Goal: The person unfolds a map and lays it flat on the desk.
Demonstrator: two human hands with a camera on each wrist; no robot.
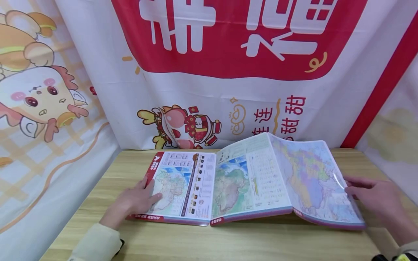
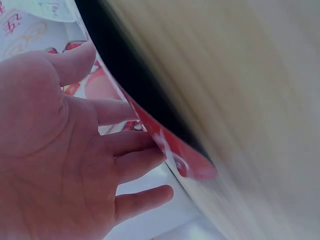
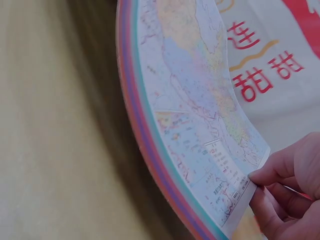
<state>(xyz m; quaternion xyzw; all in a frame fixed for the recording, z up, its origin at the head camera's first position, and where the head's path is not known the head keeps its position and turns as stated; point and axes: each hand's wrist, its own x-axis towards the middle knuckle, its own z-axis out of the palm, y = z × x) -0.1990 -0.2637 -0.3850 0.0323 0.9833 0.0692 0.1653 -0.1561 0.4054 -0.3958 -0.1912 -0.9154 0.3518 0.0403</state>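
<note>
A glossy fold-out map [image 1: 248,181] lies spread over the table, its panels joined by creases and printed with coloured maps. The middle fold rises off the tabletop like a low tent. My left hand [image 1: 135,199] rests on the left panel's outer edge. Its palm [image 2: 55,145] faces the left wrist view, where the fingers reach out fairly straight against the red border. At the far side, my right hand [image 1: 375,195] pinches the outer edge of the right panel [image 3: 200,100] between thumb and fingers. That panel bends in the right wrist view.
The wooden table [image 1: 248,243] extends in front of the map and to both sides. Behind it hangs a white cloth [image 1: 117,108] with red lettering and cartoon figures. Another printed cloth [image 1: 42,163] bounds the left side.
</note>
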